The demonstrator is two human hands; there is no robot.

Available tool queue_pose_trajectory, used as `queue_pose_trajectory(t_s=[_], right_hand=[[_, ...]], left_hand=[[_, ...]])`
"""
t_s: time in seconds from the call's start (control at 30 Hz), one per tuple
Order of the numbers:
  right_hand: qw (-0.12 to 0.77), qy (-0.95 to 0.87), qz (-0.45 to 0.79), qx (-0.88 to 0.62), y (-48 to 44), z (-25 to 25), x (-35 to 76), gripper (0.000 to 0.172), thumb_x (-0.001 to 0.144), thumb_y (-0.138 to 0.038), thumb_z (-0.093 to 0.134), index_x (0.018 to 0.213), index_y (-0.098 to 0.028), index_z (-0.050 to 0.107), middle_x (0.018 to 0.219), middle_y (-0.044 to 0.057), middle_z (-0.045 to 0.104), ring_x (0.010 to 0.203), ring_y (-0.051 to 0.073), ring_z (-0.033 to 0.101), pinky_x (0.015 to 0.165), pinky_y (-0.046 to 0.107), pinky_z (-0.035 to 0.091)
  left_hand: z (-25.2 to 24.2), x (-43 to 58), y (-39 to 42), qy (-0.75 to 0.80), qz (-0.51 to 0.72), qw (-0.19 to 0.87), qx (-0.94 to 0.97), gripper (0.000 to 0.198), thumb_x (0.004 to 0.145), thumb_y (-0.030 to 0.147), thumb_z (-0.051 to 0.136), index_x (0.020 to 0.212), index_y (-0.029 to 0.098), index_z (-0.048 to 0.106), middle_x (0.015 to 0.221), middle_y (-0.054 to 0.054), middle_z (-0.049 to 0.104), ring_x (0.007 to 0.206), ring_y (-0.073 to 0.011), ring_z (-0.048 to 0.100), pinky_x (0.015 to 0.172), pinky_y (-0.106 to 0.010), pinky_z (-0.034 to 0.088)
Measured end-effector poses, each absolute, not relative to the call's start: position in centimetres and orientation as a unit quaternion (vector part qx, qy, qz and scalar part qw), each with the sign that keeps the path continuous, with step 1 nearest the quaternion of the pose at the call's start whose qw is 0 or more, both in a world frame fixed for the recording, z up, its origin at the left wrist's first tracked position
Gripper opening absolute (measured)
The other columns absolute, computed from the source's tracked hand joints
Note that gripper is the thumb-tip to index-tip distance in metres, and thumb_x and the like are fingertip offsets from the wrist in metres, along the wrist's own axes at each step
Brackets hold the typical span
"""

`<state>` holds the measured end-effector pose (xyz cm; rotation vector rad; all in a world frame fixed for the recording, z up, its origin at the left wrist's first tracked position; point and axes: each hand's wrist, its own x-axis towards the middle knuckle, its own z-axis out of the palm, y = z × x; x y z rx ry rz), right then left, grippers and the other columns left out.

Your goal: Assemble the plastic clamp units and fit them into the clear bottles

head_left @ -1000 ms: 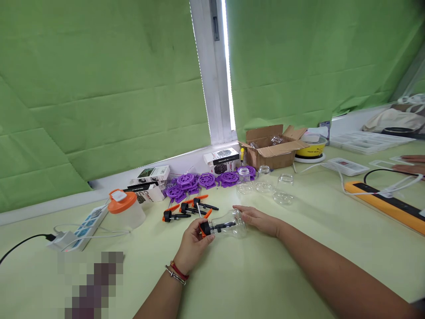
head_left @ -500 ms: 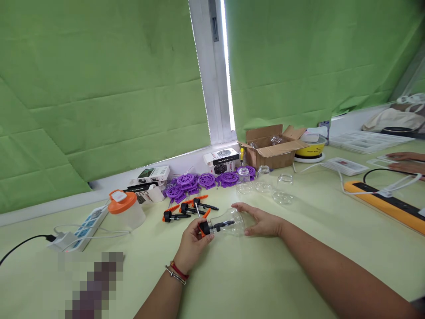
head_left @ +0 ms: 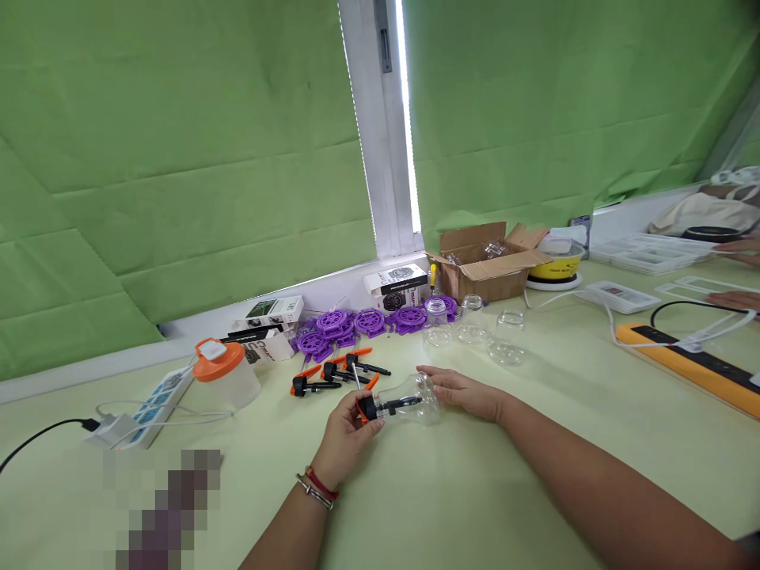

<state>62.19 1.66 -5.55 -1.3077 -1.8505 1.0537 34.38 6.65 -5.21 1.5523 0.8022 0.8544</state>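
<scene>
A clear flared bottle (head_left: 423,400) lies sideways above the table, its base to the right, with a dark tube inside. Its black cap (head_left: 367,408), fitted with an orange lever, sits between the fingers and thumb of my left hand (head_left: 347,431), closed around it. My right hand (head_left: 472,393) is at the bottle's base, fingers along the far side; its thumb is hidden. Just beyond lie several black pump heads (head_left: 341,374) with orange levers. Clear bottles (head_left: 472,324) stand further back to the right.
Purple plastic parts (head_left: 369,322) lie in a heap near small printed boxes (head_left: 395,279). A carton (head_left: 492,269) is behind the bottles. On the left are an orange-lidded jar (head_left: 229,376) and a power strip (head_left: 160,408). Another person's hand (head_left: 739,299) shows at far right, beyond an orange power strip (head_left: 682,356).
My right hand has turned over the bottle's base, its thumb passing out of sight and its fingers flattening. My left hand stays on the cap. The other person's hands shifted right.
</scene>
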Motion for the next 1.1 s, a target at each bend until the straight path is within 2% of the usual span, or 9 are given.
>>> queue_pose_trajectory(t_s=[0.1, 0.27, 0.37, 0.43, 0.6, 0.83, 1.0, 1.1], right_hand=[[0.318, -0.7, 0.391, -0.505, 1.7, -5.7, 62.0, 0.057, 0.088, -0.061, 0.036, 0.127, -0.024, 0.056, 0.15, 0.004, 0.029, 0.137, 0.03, 0.024, 0.114, 0.047, 0.015], [0.321, -0.695, 0.394, -0.509, 1.8, -6.1, 62.4, 0.064, 0.087, -0.062, 0.039, 0.139, -0.024, 0.041, 0.15, 0.006, 0.029, 0.138, 0.031, 0.02, 0.114, 0.048, 0.012], [0.33, -0.706, 0.411, -0.473, 1.6, -6.3, 62.7, 0.087, 0.077, -0.057, 0.061, 0.147, -0.027, 0.02, 0.152, 0.008, 0.022, 0.139, 0.031, 0.019, 0.113, 0.048, 0.016], [0.346, -0.713, 0.415, -0.447, 1.6, -6.3, 62.8, 0.101, 0.068, -0.05, 0.073, 0.148, -0.028, 0.014, 0.152, 0.009, 0.022, 0.138, 0.03, 0.023, 0.111, 0.047, 0.022], [0.352, -0.704, 0.418, -0.454, 1.5, -6.1, 62.6, 0.09, 0.066, -0.045, 0.076, 0.142, -0.026, 0.032, 0.146, 0.011, 0.033, 0.136, 0.03, 0.027, 0.11, 0.047, 0.025], [0.348, -0.697, 0.424, -0.462, 1.7, -6.1, 62.8, 0.077, 0.074, -0.051, 0.067, 0.139, -0.022, 0.039, 0.152, 0.009, 0.021, 0.139, 0.029, 0.02, 0.114, 0.046, 0.016], [0.341, -0.688, 0.443, -0.462, 1.7, -5.7, 62.5, 0.06, 0.081, -0.059, 0.054, 0.128, -0.022, 0.055, 0.152, 0.007, 0.024, 0.139, 0.03, 0.021, 0.112, 0.044, 0.02], [0.34, -0.687, 0.437, -0.47, 1.6, -5.3, 62.2, 0.058, 0.083, -0.063, 0.046, 0.121, -0.021, 0.061, 0.15, 0.007, 0.028, 0.138, 0.03, 0.024, 0.113, 0.046, 0.019]], left_hand=[[-5.2, 34.4, 6.6, 0.341, 0.36, 0.566, 0.659, 0.046, 0.064, 0.028, 0.076, 0.105, 0.02, 0.056, 0.091, -0.003, 0.06, 0.081, -0.0157, 0.054, 0.074, -0.03, 0.047], [-5.0, 34.4, 6.6, 0.346, 0.361, 0.562, 0.659, 0.047, 0.063, 0.028, 0.077, 0.104, 0.019, 0.056, 0.091, -0.003, 0.059, 0.081, -0.0157, 0.054, 0.073, -0.03, 0.048], [-5.0, 34.4, 6.6, 0.35, 0.365, 0.559, 0.656, 0.047, 0.061, 0.027, 0.077, 0.103, 0.019, 0.057, 0.09, -0.004, 0.06, 0.08, -0.0158, 0.054, 0.071, -0.03, 0.048], [-5.1, 34.4, 6.7, 0.35, 0.367, 0.559, 0.657, 0.047, 0.062, 0.027, 0.077, 0.103, 0.019, 0.057, 0.09, -0.003, 0.06, 0.08, -0.0155, 0.054, 0.072, -0.029, 0.048], [-5.1, 34.4, 6.8, 0.347, 0.366, 0.556, 0.661, 0.047, 0.063, 0.026, 0.076, 0.104, 0.019, 0.056, 0.09, -0.003, 0.06, 0.081, -0.0153, 0.054, 0.073, -0.029, 0.048], [-5.1, 34.4, 6.7, 0.346, 0.363, 0.561, 0.659, 0.046, 0.063, 0.026, 0.076, 0.104, 0.019, 0.057, 0.092, -0.003, 0.06, 0.082, -0.0155, 0.055, 0.074, -0.03, 0.048], [-5.2, 34.5, 6.5, 0.338, 0.357, 0.565, 0.662, 0.046, 0.064, 0.026, 0.075, 0.106, 0.019, 0.055, 0.094, -0.004, 0.059, 0.083, -0.0153, 0.054, 0.075, -0.03, 0.047], [-5.3, 34.6, 6.5, 0.334, 0.355, 0.564, 0.666, 0.046, 0.065, 0.026, 0.075, 0.106, 0.019, 0.055, 0.092, -0.003, 0.058, 0.082, -0.0148, 0.053, 0.073, -0.029, 0.047]])
